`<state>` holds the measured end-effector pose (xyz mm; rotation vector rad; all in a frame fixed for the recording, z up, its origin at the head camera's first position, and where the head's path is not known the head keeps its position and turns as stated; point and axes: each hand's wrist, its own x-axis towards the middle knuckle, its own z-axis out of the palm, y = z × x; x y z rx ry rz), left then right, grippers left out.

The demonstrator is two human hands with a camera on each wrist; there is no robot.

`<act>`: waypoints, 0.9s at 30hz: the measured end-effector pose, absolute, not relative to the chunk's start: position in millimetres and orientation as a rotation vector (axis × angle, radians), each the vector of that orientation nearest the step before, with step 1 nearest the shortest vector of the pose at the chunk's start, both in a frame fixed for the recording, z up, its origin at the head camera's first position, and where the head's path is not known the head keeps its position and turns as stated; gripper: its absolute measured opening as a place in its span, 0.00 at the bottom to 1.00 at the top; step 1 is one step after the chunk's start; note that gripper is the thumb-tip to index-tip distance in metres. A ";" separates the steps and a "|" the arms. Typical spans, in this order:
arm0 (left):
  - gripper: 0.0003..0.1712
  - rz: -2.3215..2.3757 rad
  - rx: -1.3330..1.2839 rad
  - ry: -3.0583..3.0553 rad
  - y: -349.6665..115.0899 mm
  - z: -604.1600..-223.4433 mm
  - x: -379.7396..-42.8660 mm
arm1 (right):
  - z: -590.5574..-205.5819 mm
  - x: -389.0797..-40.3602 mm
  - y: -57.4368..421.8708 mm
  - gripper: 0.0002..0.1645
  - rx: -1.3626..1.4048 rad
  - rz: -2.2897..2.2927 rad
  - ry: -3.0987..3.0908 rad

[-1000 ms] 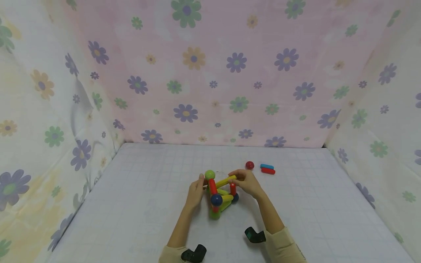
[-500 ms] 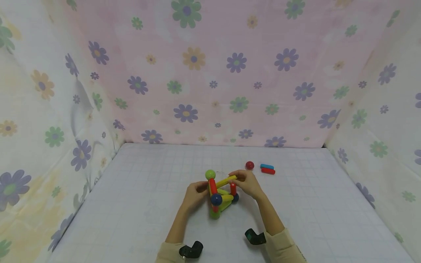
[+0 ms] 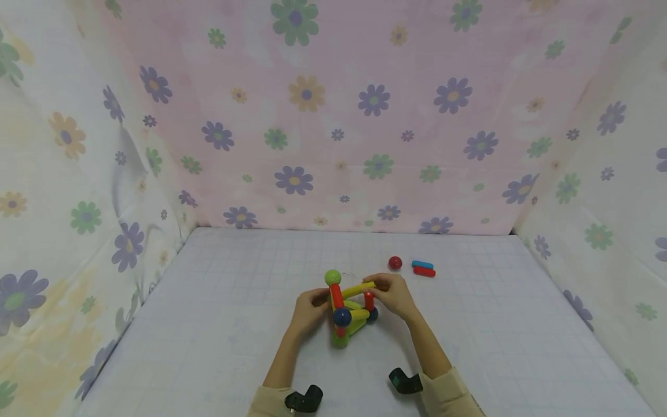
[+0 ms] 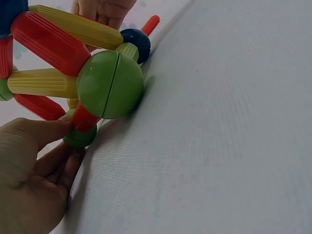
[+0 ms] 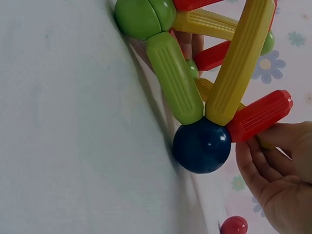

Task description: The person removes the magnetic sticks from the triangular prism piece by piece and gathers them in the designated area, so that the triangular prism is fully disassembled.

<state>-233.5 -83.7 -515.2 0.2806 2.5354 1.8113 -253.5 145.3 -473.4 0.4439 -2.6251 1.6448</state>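
A toy frame of coloured rods and balls stands on the table between the hands, with a green ball [image 3: 333, 278] high at its far left and a navy ball [image 3: 342, 317] nearer. The left hand [image 3: 307, 313] holds the frame's left side. In the left wrist view, its thumb and fingers pinch around a small green ball [image 4: 80, 138] and a red rod's end. The right hand [image 3: 394, 292] pinches the right end of a yellow rod [image 3: 359, 288] that slants toward the frame's far left. Below those fingers, a red rod [image 5: 261, 114] sticks out from another navy ball [image 5: 202, 146].
Behind the right hand, a red ball [image 3: 395, 263] lies on the white table [image 3: 224, 289]. Beside it are a blue rod [image 3: 422, 264] and a loose red rod [image 3: 424, 271]. Flowered cloth [image 3: 333, 116] closes off the back and both sides.
The left hand's fingers have come down from beside the upper green ball to the frame's lower left side. The right hand and yellow rod have barely moved.
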 end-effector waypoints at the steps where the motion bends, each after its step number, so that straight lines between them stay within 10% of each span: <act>1: 0.20 1.810 0.283 2.539 -83.6 -515.0 -233.3 | -473.9 -253.5 145.2 0.12 0.416 1.639 -2.622; 27: 0.19 1.818 0.348 2.587 -83.7 -518.2 -232.6 | -480.1 -257.5 251.6 0.19 0.362 1.802 -2.401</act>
